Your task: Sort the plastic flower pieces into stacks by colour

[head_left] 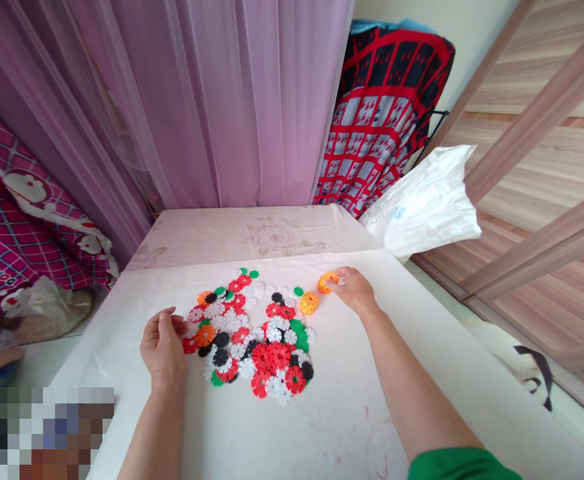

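A spread of notched plastic snowflake discs [271, 358] in red, white, black, green and orange lies on the cloth-covered table, some overlapping. My right hand [356, 291] pinches a curved cluster of orange snowflake discs [328, 281] at the right of the spread; a whitish bit shows by the fingertips. Close to it rests another rounded orange cluster [309, 303], apart from my hand. At the left edge of the discs is my left hand [163, 347], its fingers loosely bent and somewhat apart, with nothing visible in them. Its fingertips are beside red and white discs, partly hidden.
The table [342, 393] has a pale cloth with faint red marks. Purple curtains [252, 100] hang behind it. A white plastic bag [427, 203] sits at the far right corner, before a red-and-black patterned cloth [372, 120]. Wooden cabinet doors [547, 153] stand on the right.
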Available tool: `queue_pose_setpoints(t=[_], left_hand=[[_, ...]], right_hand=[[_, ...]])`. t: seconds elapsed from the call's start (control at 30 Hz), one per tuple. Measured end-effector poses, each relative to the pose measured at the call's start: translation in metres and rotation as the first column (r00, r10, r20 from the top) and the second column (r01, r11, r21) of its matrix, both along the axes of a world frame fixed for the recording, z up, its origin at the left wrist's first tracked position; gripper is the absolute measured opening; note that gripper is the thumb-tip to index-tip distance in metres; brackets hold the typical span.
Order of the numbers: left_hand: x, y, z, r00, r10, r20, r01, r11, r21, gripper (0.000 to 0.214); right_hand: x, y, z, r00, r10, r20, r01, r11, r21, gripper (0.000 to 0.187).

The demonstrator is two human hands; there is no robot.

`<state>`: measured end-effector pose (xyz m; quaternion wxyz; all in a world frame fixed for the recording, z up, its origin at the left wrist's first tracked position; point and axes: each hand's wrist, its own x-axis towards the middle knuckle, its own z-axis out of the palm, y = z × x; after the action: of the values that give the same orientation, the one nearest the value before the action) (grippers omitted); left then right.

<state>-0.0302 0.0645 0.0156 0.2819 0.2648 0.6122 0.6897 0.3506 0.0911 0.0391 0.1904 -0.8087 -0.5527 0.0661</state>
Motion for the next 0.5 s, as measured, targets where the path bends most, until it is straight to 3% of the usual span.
queue_pose_setpoints(t=[0.2,0.3,0.5], left_hand=[[-0.001,0.000,-0.002,1.000,-0.006,-0.010,0.006,1.000,-0.004,0.024],[0.000,-0.001,0.000,1.000,-0.005,-0.013,0.004,1.000,-0.009,0.023],[0.000,-0.001,0.000,1.000,-0.013,-0.015,0.013,1.000,0.007,0.023]], right_hand=[[0.005,-0.003,-0.003,1.000,-0.005,-0.030,0.004,1.000,-0.022,0.046],[0.009,-0.010,-0.006,0.999,-0.009,-0.031,0.007,0.997,-0.078,0.042],[0.001,-0.019,-0.005,0.992,0.002,0.127,0.023,0.981,-0.190,0.040]])
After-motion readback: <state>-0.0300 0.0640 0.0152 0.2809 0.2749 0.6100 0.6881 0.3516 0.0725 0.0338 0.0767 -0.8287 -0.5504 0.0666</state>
